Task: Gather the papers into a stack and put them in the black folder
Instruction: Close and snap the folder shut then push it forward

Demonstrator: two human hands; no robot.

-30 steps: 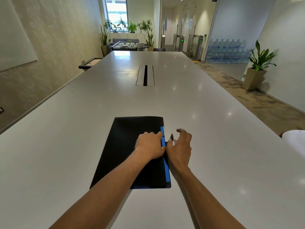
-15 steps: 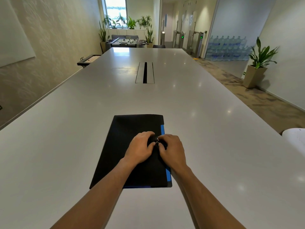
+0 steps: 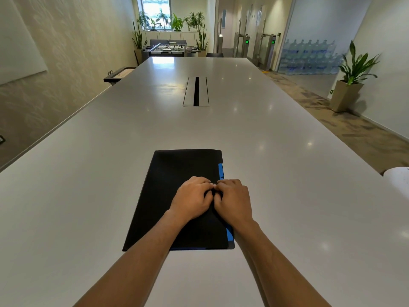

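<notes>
The black folder (image 3: 174,196) lies closed and flat on the white table (image 3: 88,173), just in front of me. A blue strip (image 3: 221,171) shows along its right edge and at its near right corner. My left hand (image 3: 192,199) and my right hand (image 3: 234,199) rest on the cover near that right edge, fingertips curled and touching each other over a small dark part that they hide. No loose papers are in sight.
A cable slot (image 3: 196,91) runs along the table's middle, farther away. A white rounded object (image 3: 398,180) peeks in at the right edge. Potted plant (image 3: 352,78) and water bottles (image 3: 309,56) stand on the floor to the right.
A second ago my right hand was off the folder's right edge with fingers apart. It has moved left onto the cover, and both hands now meet with fingers curled together.
</notes>
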